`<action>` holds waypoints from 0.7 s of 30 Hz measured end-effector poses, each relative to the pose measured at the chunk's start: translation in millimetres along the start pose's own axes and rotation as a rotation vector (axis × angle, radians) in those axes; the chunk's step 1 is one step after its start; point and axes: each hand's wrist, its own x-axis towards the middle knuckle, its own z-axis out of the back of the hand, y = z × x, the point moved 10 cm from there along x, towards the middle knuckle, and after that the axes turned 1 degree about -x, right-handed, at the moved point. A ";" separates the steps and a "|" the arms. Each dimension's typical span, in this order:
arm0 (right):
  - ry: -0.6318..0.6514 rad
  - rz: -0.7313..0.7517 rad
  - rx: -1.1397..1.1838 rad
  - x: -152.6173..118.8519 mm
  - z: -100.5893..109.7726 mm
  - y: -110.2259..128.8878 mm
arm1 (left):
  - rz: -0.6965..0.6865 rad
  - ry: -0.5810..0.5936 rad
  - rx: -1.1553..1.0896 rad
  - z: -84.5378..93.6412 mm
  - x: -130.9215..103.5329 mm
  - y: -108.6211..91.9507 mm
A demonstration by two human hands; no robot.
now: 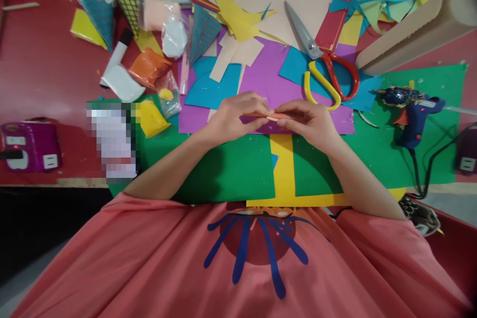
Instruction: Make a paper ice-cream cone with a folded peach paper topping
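My left hand (236, 118) and my right hand (312, 123) meet above the purple sheet (264, 79). Pinched between the fingertips of both is a thin, pale peach strip (275, 118); whether it is paper, foam or clay I cannot make out, as the fingers cover most of it. Just beyond my right hand lie the scissors (313, 52), with one yellow and one red handle, blades pointing away. Left of my left hand are a yellow clay packet (152, 119) and an orange clay packet (149, 68). Blue sheet pieces (213, 84) rest on the purple sheet.
A blue glue gun (415, 119) lies at right on a green sheet (372, 159), its cord running forward. Behind it leans a beige roll (417, 30). Patterned cones (97, 15) and a marker (117, 54) are at upper left. A purple power socket box (32, 145) sits far left.
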 end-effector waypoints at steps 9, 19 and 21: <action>-0.021 0.169 -0.172 -4.8 0.4 14.2 | 0.064 -0.026 -0.083 2.5 0.8 6.2; -0.120 0.132 -0.123 -5.5 2.0 7.2 | 0.084 -0.078 -0.123 -1.2 -0.7 5.9; -0.110 0.115 -0.098 -4.6 0.8 5.3 | 0.066 -0.101 -0.128 0.1 -1.1 3.9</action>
